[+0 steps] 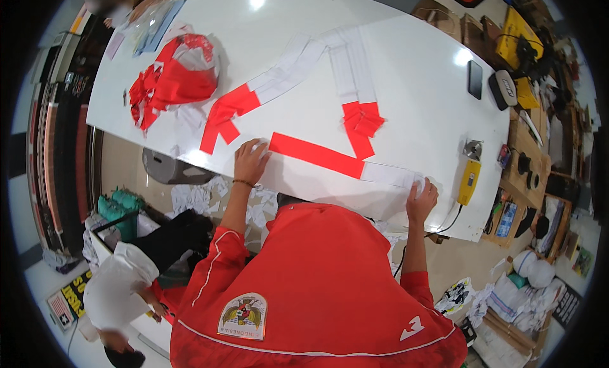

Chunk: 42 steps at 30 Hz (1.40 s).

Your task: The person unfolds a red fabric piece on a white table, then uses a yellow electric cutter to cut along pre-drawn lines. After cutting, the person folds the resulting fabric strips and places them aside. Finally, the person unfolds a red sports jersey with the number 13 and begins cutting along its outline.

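Observation:
A flat strip (316,153), red at its left and white at its right, lies along the white table's (425,76) near edge. My left hand (252,158) is at its red end, fingers curled; what they hold is unclear. My right hand (420,197) has its fingers closed on the strip's crumpled white end. Beyond the strip, two more red-and-white strips (279,73) (349,70) lie bent, with folded red ends. A bundle (187,79) of red and white fabric sits at the far left.
A yellow corded cutter (469,181), black phone (474,78) and case (502,89) lie at the right. One person (127,282) in white is at lower left, another (114,9) at top left. Scraps (196,197) cover floor below; cluttered shelving (526,165) stands right.

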Tool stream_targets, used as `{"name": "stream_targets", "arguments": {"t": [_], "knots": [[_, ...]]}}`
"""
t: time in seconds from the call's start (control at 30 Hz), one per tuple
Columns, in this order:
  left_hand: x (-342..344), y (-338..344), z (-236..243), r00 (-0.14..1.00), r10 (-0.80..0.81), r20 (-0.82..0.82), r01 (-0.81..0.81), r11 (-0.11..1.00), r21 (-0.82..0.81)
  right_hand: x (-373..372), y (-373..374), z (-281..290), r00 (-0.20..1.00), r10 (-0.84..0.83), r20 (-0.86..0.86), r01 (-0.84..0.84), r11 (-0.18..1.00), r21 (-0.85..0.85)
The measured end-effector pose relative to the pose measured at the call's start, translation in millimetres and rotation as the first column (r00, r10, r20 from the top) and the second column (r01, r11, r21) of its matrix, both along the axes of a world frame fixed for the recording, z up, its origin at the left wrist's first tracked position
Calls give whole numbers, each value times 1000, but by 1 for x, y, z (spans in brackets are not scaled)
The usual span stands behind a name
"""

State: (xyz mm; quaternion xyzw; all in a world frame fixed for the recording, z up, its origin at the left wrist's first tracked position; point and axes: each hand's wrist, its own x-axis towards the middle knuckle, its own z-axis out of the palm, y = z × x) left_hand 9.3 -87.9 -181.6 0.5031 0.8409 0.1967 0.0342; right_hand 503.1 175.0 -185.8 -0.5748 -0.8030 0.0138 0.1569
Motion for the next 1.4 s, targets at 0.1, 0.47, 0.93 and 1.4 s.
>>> {"name": "stream_targets", "arguments": {"t": [0.1,0.47,0.93,1.4], "knots": [[-7,-2,-5,998,30,-53,-30,1000,-3,-19,13,4,994,20,-112,-18,1000,21],[48,60,17,885,10,465,-75,990,122,-199,16,4,912,375,-169,-390,919,-64],[119,154,95,206,-101,973,-234,961,149,-225,-47,79,428,-583,-691,-646,337,-685],[25,70,284,30,-477,878,793,546,269,-311,57,114,-203,-819,-537,-792,460,-402]]}}
